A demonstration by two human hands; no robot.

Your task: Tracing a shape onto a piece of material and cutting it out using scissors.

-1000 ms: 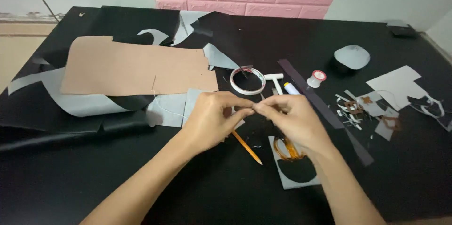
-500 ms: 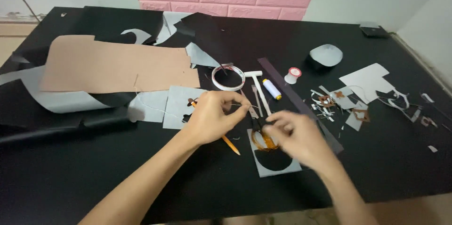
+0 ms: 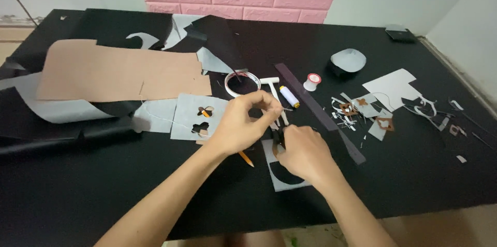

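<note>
My left hand (image 3: 240, 125) hovers over the middle of the black table (image 3: 103, 190). Its thumb and fingertips are pinched together on something too thin to identify. Just to its right, my right hand (image 3: 305, 154) rests low with its fingers closed on a small dark tool (image 3: 278, 136). This hand lies on a grey sheet with a black half-round patch (image 3: 282, 178). An orange pencil (image 3: 246, 158) pokes out from under my left wrist. A grey sheet with butterfly-shaped cut-outs (image 3: 199, 115) lies left of my left hand.
Behind the hands lie a tape ring (image 3: 242, 82), a white T-shaped tool (image 3: 271, 84), a white and yellow thread spool (image 3: 289, 96), a small red-topped spool (image 3: 311, 81) and a long dark strip (image 3: 321, 115). A tan sheet (image 3: 119, 73) lies at left, with paper scraps (image 3: 362, 108) and white paper (image 3: 391, 86) at right.
The hands were pinched together above the table. They have come apart: the right hand dropped onto the grey sheet and dark tool, and the left pinch stays raised.
</note>
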